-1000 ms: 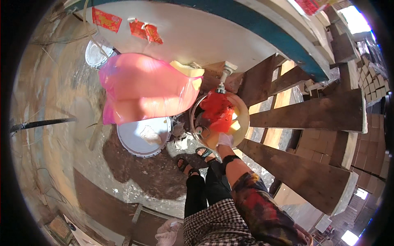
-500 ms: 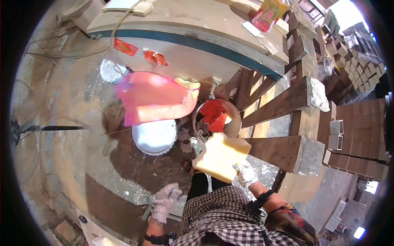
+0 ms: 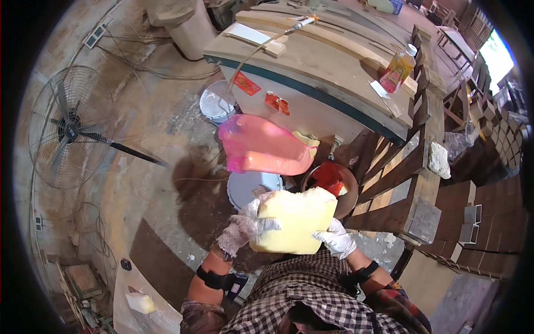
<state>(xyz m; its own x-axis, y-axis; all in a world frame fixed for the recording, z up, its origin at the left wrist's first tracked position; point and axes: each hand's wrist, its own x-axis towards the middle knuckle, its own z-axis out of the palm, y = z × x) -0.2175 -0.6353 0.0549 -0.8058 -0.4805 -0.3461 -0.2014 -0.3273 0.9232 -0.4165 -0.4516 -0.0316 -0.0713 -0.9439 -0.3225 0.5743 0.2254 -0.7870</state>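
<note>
Both my gloved hands hold a pale yellow foam block (image 3: 295,220) in front of my chest. My left hand (image 3: 247,225) grips its left edge, and my right hand (image 3: 335,238) grips its lower right corner. Just beyond the block a round metal bowl (image 3: 351,189) with something red inside sits on the floor. A pink plastic bag (image 3: 261,147) hangs over a white bucket lid (image 3: 250,186) beside the bowl.
A workbench (image 3: 322,61) with a teal edge stands ahead, carrying a yellow bottle (image 3: 397,67) and wood strips. Dark wooden planks (image 3: 406,167) lean at the right. A floor fan (image 3: 69,131) stands at the left, and a white bucket (image 3: 217,103) sits by the bench.
I have straightened up, so the view rose and shows the bench top and fan. The foam block came up from the bowl, and my left hand has joined my right on it.
</note>
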